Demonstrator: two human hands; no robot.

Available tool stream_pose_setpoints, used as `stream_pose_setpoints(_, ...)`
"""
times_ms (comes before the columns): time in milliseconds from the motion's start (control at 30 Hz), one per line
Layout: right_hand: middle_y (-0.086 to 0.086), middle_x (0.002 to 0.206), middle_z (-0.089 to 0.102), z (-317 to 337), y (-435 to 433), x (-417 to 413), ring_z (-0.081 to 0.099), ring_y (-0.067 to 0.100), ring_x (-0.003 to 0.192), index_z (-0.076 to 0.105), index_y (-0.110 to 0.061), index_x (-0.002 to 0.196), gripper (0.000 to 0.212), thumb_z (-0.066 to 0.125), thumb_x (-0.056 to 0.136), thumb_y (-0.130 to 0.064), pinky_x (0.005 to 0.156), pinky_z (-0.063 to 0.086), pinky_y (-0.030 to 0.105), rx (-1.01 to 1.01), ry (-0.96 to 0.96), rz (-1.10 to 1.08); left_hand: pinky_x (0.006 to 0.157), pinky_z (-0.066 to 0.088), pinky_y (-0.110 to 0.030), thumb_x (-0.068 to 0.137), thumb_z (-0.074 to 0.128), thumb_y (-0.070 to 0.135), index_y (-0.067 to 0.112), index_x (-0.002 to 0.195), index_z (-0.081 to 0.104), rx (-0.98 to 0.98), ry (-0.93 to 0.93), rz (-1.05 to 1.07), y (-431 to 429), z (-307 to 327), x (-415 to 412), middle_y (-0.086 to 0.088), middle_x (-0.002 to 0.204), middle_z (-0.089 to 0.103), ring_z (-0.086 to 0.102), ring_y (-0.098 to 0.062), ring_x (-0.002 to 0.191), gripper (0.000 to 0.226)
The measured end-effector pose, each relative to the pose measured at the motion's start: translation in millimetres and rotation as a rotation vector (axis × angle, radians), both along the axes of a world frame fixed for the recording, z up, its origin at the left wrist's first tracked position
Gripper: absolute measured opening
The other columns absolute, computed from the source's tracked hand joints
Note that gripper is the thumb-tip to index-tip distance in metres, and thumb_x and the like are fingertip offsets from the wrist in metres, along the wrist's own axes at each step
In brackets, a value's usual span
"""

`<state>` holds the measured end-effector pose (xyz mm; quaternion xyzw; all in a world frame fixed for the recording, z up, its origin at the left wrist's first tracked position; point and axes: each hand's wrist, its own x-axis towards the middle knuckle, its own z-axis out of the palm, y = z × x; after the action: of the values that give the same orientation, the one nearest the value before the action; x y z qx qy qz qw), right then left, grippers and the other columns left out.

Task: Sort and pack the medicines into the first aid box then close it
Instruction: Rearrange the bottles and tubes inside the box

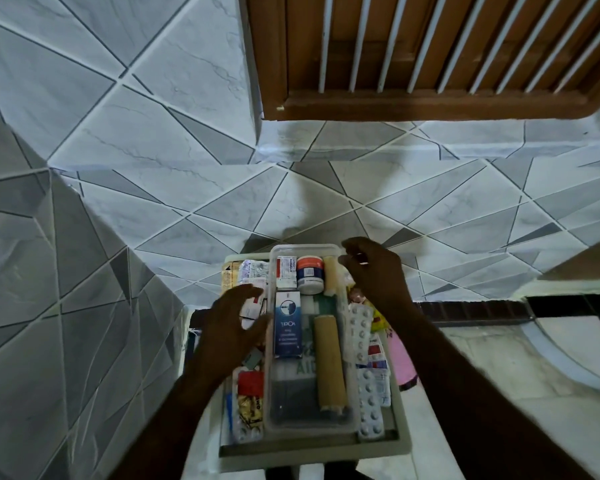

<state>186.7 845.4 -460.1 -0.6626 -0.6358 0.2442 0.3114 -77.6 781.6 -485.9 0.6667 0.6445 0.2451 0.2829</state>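
A clear plastic tray (347, 426) sits inside the first aid box (309, 455). In the tray lie a blue-and-white medicine carton (287, 329), a white jar with an orange band (310, 274), a small white carton (287, 268) and two tan bandage rolls (329, 362). Blister packs (359, 332) and sachets fill the box on both sides of the tray. My left hand (234, 323) hovers at the tray's left edge, fingers loosely curled, holding nothing. My right hand (374, 271) hovers over the tray's far right corner, fingers curled, with nothing visibly held.
The box stands on a white surface close to a grey tiled wall (153, 150). A pink bottle (402, 358) lies just right of the box. A brown slatted window frame (430, 98) is above.
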Motion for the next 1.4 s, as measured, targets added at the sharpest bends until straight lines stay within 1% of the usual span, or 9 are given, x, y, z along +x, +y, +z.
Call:
stream_pose_setpoints(100,0.002,0.105,0.072,-1.8,-11.6,25.6,0.064,0.006,0.085,0.067,-0.018,0.112,0.025,0.066,0.087,-0.021,0.071,0.043,0.004,-0.053,0.039,-0.140,0.084,0.056,-0.041,0.088,0.064,0.031,0.019,0.113,0.064,-0.086,-0.118,0.292,4.3,-8.0,-25.7,-0.004,0.113,0.069,0.066,-0.021,0.099,0.028)
stream_pose_setpoints(233,0.007,0.103,0.072,-18.0,-37.6,41.4,0.068,0.019,0.087,0.069,-0.012,0.107,0.021,0.064,0.088,-0.020,0.084,0.056,0.037,-0.188,0.084,-0.243,0.074,0.054,-0.035,0.090,0.063,0.029,0.011,0.109,0.066,-0.207,-0.029,0.355,9.6,-18.1,-28.8,-0.008,0.106,0.071,0.066,-0.020,0.087,0.027)
stream_pose_setpoints(300,0.007,0.103,0.072,-26.8,-48.4,42.9,0.068,0.014,0.081,0.069,-0.011,0.106,0.020,0.064,0.089,-0.019,0.078,0.057,0.035,-0.246,0.108,-0.277,0.068,0.051,-0.029,0.089,0.064,0.033,0.010,0.110,0.066,-0.224,0.003,0.342,11.5,-20.5,-20.8,-0.008,0.105,0.070,0.065,-0.020,0.084,0.031)
stream_pose_setpoints(400,0.007,0.103,0.073,-38.0,-55.7,38.8,0.063,0.003,0.071,0.068,-0.009,0.106,0.019,0.063,0.090,-0.019,0.060,0.045,0.014,-0.332,0.115,-0.301,0.074,0.055,-0.036,0.084,0.067,0.041,0.011,0.109,0.066,-0.206,0.073,0.330,17.8,-26.8,-10.9,-0.010,0.105,0.071,0.067,-0.025,0.088,0.039)
stream_pose_setpoints(500,0.006,0.108,0.071,-44.3,-56.7,33.6,0.058,0.008,0.080,0.066,-0.009,0.112,0.030,0.068,0.086,-0.024,0.060,0.037,0.011,-0.350,0.058,-0.297,0.069,0.052,-0.033,0.081,0.068,0.047,0.011,0.111,0.064,-0.207,0.135,0.311,21.6,-33.7,-4.9,-0.011,0.103,0.070,0.065,-0.023,0.085,0.047)
stream_pose_setpoints(867,-0.006,0.104,0.061,-62.7,-61.6,17.4,0.065,0.017,0.088,0.048,-0.040,0.099,0.049,0.079,0.062,-0.043,0.071,0.059,0.042,-0.462,-0.033,-0.229,0.080,0.054,-0.045,0.074,0.067,0.060,0.016,0.108,0.067,-0.178,0.276,0.324,22.9,-41.0,3.1,-0.013,0.106,0.059,0.058,-0.031,0.098,0.056)
stream_pose_setpoints(1033,-0.003,0.099,0.067,-64.4,-63.5,11.6,0.067,0.021,0.086,0.051,-0.033,0.104,0.049,0.077,0.063,-0.037,0.070,0.059,0.046,-0.404,-0.040,-0.245,0.080,0.052,-0.039,0.073,0.069,0.059,0.016,0.107,0.067,-0.171,0.301,0.337,23.7,-39.1,6.1,-0.013,0.109,0.059,0.058,-0.031,0.099,0.054)
stream_pose_setpoints(1267,-0.006,0.102,0.068,-57.1,-66.3,6.5,0.067,0.019,0.090,0.055,-0.031,0.106,0.044,0.078,0.068,-0.032,0.074,0.059,0.046,-0.388,0.006,-0.270,0.068,0.042,-0.029,0.078,0.073,0.043,0.010,0.110,0.065,-0.264,0.099,0.408,28.2,-36.5,9.4,-0.013,0.110,0.064,0.061,-0.022,0.091,0.046)
stream_pose_setpoints(1400,-0.003,0.104,0.069,-52.6,-66.5,2.5,0.067,0.020,0.091,0.057,-0.026,0.110,0.045,0.076,0.070,-0.033,0.077,0.057,0.042,-0.375,-0.036,-0.297,0.070,0.052,-0.032,0.084,0.070,0.036,0.011,0.108,0.067,-0.305,-0.043,0.459,27.2,-34.1,6.1,-0.009,0.105,0.070,0.063,-0.018,0.081,0.035)
